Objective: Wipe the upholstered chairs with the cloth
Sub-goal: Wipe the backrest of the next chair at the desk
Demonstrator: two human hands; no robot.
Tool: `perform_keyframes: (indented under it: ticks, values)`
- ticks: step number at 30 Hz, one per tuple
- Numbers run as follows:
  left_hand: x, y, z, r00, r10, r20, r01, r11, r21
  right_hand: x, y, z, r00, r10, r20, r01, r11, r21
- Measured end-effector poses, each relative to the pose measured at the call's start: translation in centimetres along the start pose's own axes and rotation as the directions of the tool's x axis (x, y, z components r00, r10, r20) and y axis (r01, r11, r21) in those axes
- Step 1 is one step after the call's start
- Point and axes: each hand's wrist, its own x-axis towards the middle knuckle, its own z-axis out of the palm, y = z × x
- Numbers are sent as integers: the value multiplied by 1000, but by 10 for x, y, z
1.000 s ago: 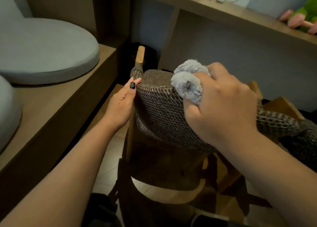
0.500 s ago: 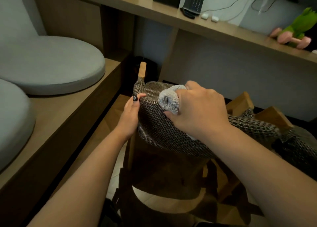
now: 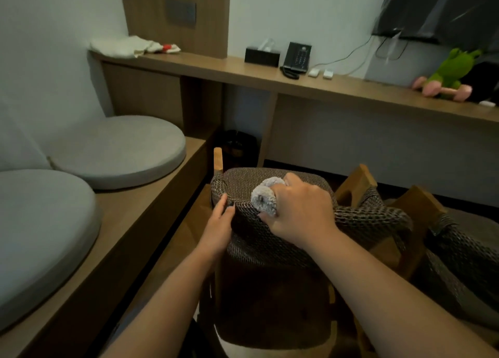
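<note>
**Cloth pressed to the chair's backrest**

Here, from the head camera, the right hand point(image 3: 299, 211) is clenched around a bunched fluffy grey cloth point(image 3: 266, 195), pressing it onto the top edge of a brown woven-fabric upholstered chair with a wooden frame point(image 3: 270, 238). The cloth bulges out on the thumb side of the fist, and the fingers wrap over it toward the far side of the backrest. The left hand point(image 3: 218, 228) sits just beside it on the backrest's left end, fingers curled onto the fabric edge and pinching it, the thumb lying along the outer face. A pale wooden post of the chair point(image 3: 218, 160) sticks up behind the left corner of the backrest.

A second chair of the same woven fabric point(image 3: 459, 255) stands right beside the first, to the right, its wooden frame pieces showing between the two.

On the left a low wooden bench point(image 3: 151, 203) carries two round grey seat cushions point(image 3: 118, 152), one behind the other. Along the back wall runs a long wooden shelf point(image 3: 232, 68); on it lie a folded white towel point(image 3: 124, 47), a black tissue box point(image 3: 261, 55), a black desk telephone point(image 3: 296, 57) and, far right, a green and pink plush toy point(image 3: 448, 74). A dark screen point(image 3: 437, 9) hangs on the wall above the toy.
</note>
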Motion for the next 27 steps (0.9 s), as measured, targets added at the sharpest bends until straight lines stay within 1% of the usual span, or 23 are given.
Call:
perform_keyframes:
  ticks: [3, 5, 8, 12, 14, 16, 17, 18, 19, 20, 21, 22, 23, 24, 25, 26, 27]
  values:
    - [-2, 10, 7, 996, -93, -9, 91, 986, -139, -2, 0, -3, 1000, 25, 8, -25, 998, 51]
    - [7, 9, 7, 994, -107, -36, 100, 984, -150, 1, -2, -3, 999, 33, -5, -32, 997, 70]
    - [9, 20, 6, 993, -95, -70, 86, 988, -127, 14, -12, -1, 998, 69, 2, -69, 993, 94]
    - [15, 33, 7, 992, -114, -54, 107, 986, -129, 47, -26, 6, 991, 126, 51, -131, 985, 114]
    - [28, 40, 5, 992, -113, -54, 107, 988, -112, 63, -29, 11, 990, 115, 86, -124, 986, 111]
    - [41, 50, 5, 992, -104, -71, 101, 994, -42, 79, -24, 14, 987, 59, 149, -79, 987, 137]
    - [49, 56, 6, 993, -98, -61, 99, 995, 10, 85, -17, 14, 981, 26, 191, -68, 975, 213]
    - [62, 62, 6, 993, -105, -52, 108, 991, 75, 90, -6, 14, 968, -6, 252, -82, 937, 340]
    - [73, 69, 8, 989, -136, -56, 143, 981, 131, 96, 11, 13, 945, -48, 325, -121, 869, 479]
    - [87, 75, 10, 980, -185, -68, 196, 956, 219, 102, 32, 14, 920, -80, 383, -164, 810, 563]
    - [101, 82, 11, 971, -220, -89, 237, 916, 324, 105, 56, 16, 897, -99, 432, -199, 781, 592]
    - [120, 84, 12, 963, -233, -134, 269, 840, 472, 107, 81, 21, 870, -108, 480, -226, 779, 585]
    - [137, 83, 14, 956, -232, -178, 292, 729, 619, 105, 104, 29, 840, -114, 530, -250, 786, 565]
    - [153, 80, 13, 952, -233, -198, 300, 591, 749, 102, 124, 39, 807, -119, 578, -278, 788, 550]
    - [163, 75, 13, 952, -231, -204, 288, 432, 855, 99, 139, 51, 771, -132, 623, -319, 766, 558]
    - [173, 71, 14, 949, -238, -207, 277, 313, 908, 96, 149, 63, 739, -153, 657, -346, 750, 564]
    - [182, 67, 12, 940, -253, -229, 295, 268, 917, 95, 154, 73, 717, -186, 671, -348, 739, 577]
